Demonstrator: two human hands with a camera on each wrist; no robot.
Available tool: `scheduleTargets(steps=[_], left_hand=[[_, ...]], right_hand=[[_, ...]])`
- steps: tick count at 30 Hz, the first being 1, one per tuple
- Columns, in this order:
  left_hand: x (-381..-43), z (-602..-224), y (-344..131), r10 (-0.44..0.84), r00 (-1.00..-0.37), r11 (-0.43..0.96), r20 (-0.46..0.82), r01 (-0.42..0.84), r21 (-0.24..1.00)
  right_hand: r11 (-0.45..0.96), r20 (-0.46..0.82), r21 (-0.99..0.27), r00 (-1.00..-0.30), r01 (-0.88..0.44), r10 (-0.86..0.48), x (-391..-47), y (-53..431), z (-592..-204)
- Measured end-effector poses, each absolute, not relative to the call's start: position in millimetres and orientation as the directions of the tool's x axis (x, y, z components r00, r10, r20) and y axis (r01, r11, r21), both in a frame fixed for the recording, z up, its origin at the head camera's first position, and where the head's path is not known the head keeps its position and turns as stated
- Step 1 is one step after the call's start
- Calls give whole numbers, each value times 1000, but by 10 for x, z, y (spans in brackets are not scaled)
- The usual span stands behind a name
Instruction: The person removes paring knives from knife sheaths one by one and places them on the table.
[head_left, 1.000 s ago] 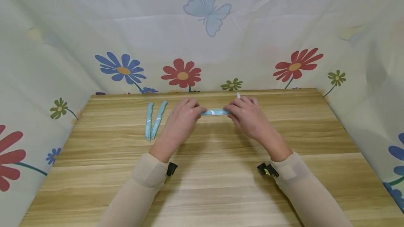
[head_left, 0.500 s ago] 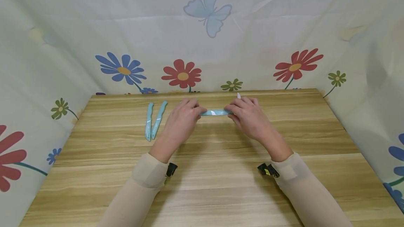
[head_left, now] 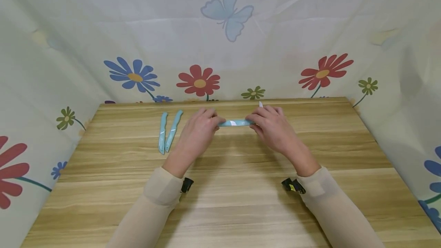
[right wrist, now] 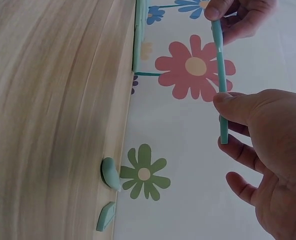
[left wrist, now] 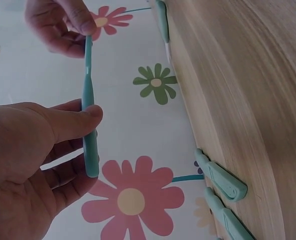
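Note:
My left hand (head_left: 199, 130) and right hand (head_left: 274, 128) hold a light-blue knife (head_left: 237, 123) level between them over the far part of the table. In the left wrist view my left thumb and fingers pinch its handle (left wrist: 89, 150). My right hand pinches the sheath (right wrist: 222, 75) end, as the right wrist view shows. A small white stretch of blade (head_left: 233, 123) shows between handle and sheath. Beyond my right hand a white blade tip (head_left: 260, 104) points up; the rest of that knife is hidden in the head view.
Two sheathed light-blue knives (head_left: 162, 133) lie side by side left of my left hand. In the right wrist view a knife handle (right wrist: 109, 173) and a separate sheath-like piece (right wrist: 106, 216) lie near the edge of the wooden table (head_left: 241, 209). A flowered sheet (head_left: 275, 49) encloses the table.

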State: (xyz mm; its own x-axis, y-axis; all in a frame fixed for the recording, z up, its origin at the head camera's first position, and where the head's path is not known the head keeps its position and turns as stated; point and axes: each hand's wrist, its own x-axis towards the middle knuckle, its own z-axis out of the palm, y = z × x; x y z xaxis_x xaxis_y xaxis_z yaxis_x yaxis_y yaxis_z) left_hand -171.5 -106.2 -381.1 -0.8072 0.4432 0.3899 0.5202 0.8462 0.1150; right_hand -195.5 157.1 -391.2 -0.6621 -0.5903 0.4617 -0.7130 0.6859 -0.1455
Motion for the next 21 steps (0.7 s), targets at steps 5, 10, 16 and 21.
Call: scheduleTargets(steps=[5, 10, 16, 21], left_hand=[[-1718, -3802, -1067, 441, -810, 847, 386, 519, 120], [-1715, -3803, -1070, 437, -817, 852, 376, 510, 116], [-1706, -3792, -1071, 437, -818, 854, 374, 508, 112], [-1703, -3798, -1074, 439, -816, 853, 377, 510, 110]], right_hand=[[686, 464, -150, -664, -712, -587, -1963, 1576, -3917], [690, 463, -150, -667, -708, -584, -1970, 1581, -3926], [693, 454, -160, -676, -703, -581, -1969, 1580, -3920], [697, 450, -160, -680, -699, -578, -1970, 1584, -3928]])
